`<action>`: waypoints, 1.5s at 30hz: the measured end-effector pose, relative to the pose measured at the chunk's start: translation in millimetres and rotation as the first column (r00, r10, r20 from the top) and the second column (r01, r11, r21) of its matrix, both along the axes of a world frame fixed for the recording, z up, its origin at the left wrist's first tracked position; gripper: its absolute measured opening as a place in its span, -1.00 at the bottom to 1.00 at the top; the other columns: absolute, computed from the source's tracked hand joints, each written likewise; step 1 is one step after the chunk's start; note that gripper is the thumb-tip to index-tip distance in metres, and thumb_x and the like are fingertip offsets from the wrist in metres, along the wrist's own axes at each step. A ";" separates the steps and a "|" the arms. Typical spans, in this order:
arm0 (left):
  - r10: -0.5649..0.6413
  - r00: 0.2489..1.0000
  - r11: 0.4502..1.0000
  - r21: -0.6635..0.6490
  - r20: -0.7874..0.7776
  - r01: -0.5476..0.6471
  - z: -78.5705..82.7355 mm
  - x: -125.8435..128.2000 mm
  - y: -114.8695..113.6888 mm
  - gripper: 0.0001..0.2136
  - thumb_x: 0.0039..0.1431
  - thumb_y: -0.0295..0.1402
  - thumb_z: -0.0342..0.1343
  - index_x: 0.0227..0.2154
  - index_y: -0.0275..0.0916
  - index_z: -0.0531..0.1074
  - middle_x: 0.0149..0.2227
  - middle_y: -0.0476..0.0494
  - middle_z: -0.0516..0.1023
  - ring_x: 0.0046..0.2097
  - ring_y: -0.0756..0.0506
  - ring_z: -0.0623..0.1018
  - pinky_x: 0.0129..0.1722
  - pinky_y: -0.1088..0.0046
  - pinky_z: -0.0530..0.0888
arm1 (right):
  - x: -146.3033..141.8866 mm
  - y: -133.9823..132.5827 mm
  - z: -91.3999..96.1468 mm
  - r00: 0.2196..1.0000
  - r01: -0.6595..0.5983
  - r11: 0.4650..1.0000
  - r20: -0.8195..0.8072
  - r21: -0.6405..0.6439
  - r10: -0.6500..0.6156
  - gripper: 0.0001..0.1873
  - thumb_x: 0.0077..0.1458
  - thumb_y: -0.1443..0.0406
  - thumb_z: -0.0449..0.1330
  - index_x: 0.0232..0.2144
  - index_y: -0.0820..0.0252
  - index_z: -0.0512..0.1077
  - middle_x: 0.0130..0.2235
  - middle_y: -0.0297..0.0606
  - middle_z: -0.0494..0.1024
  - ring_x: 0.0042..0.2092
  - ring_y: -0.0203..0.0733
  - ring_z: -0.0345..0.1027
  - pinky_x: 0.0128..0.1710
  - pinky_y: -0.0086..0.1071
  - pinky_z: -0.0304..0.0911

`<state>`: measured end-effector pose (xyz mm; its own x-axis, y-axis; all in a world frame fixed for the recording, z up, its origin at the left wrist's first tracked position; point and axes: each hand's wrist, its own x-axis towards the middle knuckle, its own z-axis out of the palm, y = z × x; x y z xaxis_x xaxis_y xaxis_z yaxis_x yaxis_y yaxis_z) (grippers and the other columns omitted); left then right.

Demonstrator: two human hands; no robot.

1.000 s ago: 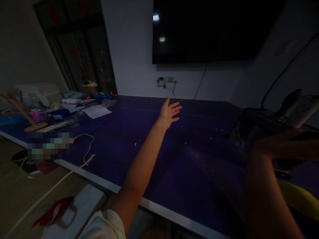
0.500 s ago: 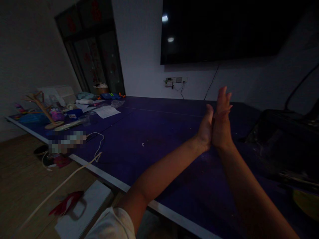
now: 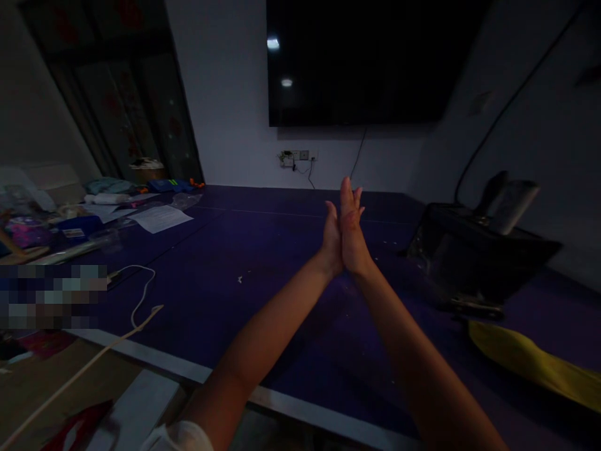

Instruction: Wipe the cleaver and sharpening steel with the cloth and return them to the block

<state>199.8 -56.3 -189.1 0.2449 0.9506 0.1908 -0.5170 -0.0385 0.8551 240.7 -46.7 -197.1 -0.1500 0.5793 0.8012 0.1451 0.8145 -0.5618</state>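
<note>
My left hand (image 3: 331, 238) and my right hand (image 3: 351, 233) are pressed palm to palm in front of me, fingers stretched out and pointing away. Nothing is between them. Both arms reach out above a large dark blue table (image 3: 263, 275). A black boxy appliance (image 3: 469, 257) stands to the right of my hands, and a yellow cloth (image 3: 530, 360) lies in front of it.
A dark screen (image 3: 366, 59) hangs on the far wall above a wall socket (image 3: 295, 156). Papers (image 3: 162, 218), cloths and small items crowd the table's far left. A white cable (image 3: 141, 294) trails off the near edge. The room is dim.
A second ago my left hand reached forward alone, fingers spread. Then my right hand came in and met it. The joined hands now sit more central as my view swung right.
</note>
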 end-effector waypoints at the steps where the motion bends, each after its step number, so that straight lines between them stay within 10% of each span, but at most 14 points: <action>1: -0.005 1.000 1.000 0.024 0.030 0.004 -2.0 5.5 -1.7 -0.34 0.14 0.13 -0.53 0.17 -0.01 0.14 0.21 -0.02 0.19 0.19 -0.22 0.22 0.11 0.18 0.19 | 6.5 4.5 0.1 1.000 0.007 1.000 0.006 0.013 -0.007 -0.34 0.10 -0.18 -0.32 0.23 -0.30 -0.16 0.31 -0.65 -0.24 0.31 -0.14 -0.62 0.22 -0.02 -0.58; 10: -0.392 0.906 0.903 -0.124 0.157 0.412 8.8 -7.8 -17.0 -0.23 0.02 0.23 -0.33 0.02 -0.31 0.29 0.07 -0.41 0.34 0.10 -0.33 0.33 0.01 0.07 0.25 | 64.4 42.8 -0.7 0.935 0.348 0.937 0.083 -0.009 -0.346 -0.30 0.12 -0.16 -0.39 0.25 -0.14 -0.13 0.31 -0.40 -0.12 0.31 -0.01 -0.53 0.15 0.22 -0.55; 17: 0.004 0.934 0.995 0.093 0.357 -0.040 50.2 -55.4 -36.1 -0.55 0.20 -0.04 -0.20 -0.26 -0.31 0.43 -0.31 -0.19 0.55 -0.17 -0.11 0.54 -0.23 0.40 0.45 | 92.8 57.1 -8.3 0.898 0.434 0.900 0.102 -0.049 -0.428 -0.34 0.06 -0.15 -0.10 -0.28 0.23 0.52 -0.30 -0.11 0.57 -0.18 0.01 0.43 -0.17 -0.19 0.25; 22: 0.229 0.926 0.962 0.079 0.299 -0.263 54.9 -78.0 -38.8 -0.54 0.20 -0.17 -0.08 -0.77 -0.24 0.16 -0.85 0.09 0.09 -0.78 0.12 0.19 -0.78 0.63 0.13 | 113.9 46.3 3.4 0.808 0.584 0.808 -0.035 -0.073 -0.588 -0.45 0.08 -0.06 -0.02 -0.56 0.24 0.47 -0.62 -0.28 0.42 -0.53 -0.22 0.34 -0.46 -0.39 0.17; 30: 0.404 0.870 0.895 0.073 0.282 -0.439 53.4 -97.0 -32.3 -0.51 0.16 -0.21 -0.02 -0.81 -0.22 -0.02 -0.87 0.13 -0.08 -0.82 0.14 0.00 -0.83 0.60 -0.05 | 157.3 21.2 23.0 0.417 0.879 0.455 -0.233 -0.144 -0.879 -0.48 0.17 0.19 -0.06 -0.80 0.16 0.13 -0.75 -0.41 0.09 -0.64 -0.35 0.05 -0.56 -0.38 -0.05; 34: 0.488 0.833 0.855 0.051 0.260 -0.517 51.3 -111.7 -22.1 -0.59 0.12 -0.15 -0.01 -0.76 -0.21 0.13 -0.83 0.09 0.07 -0.77 0.12 0.14 -0.78 0.62 0.07 | 179.4 20.8 21.2 0.300 0.883 0.396 -0.349 -0.251 -0.888 -0.46 0.20 0.18 -0.17 -0.77 0.17 0.22 -0.76 -0.37 0.16 -0.64 -0.28 0.17 -0.48 -0.37 0.14; 40: 0.580 0.803 0.806 0.045 0.137 -0.590 49.8 -128.2 -17.6 -0.65 0.08 -0.06 -0.07 -0.39 -0.23 0.45 -0.34 -0.20 0.54 -0.21 -0.11 0.52 -0.35 0.45 0.43 | 201.8 25.2 13.4 0.200 0.895 0.328 -0.385 -0.303 -0.901 -0.64 0.05 0.26 0.07 -0.13 0.37 0.40 -0.13 -0.04 0.50 -0.10 -0.12 0.37 -0.05 -0.26 0.21; 45: 0.584 0.809 0.808 0.054 0.059 -0.587 47.0 -135.5 -20.2 -0.52 0.04 0.00 -0.05 -0.04 -0.14 0.37 0.06 -0.26 0.38 0.18 -0.24 0.23 0.08 0.14 0.22 | 207.5 31.7 6.9 0.318 0.743 0.301 -0.081 -0.598 -0.945 0.24 -0.35 0.18 0.40 0.27 0.17 -0.23 0.31 0.06 -0.24 0.30 0.11 -0.42 0.17 0.14 -0.26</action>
<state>64.2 -76.5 -142.1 -0.3630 0.8960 0.2556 -0.4100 -0.4000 0.8197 448.2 -15.0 -190.2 0.8549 0.4202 0.3042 0.3198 0.0346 -0.9468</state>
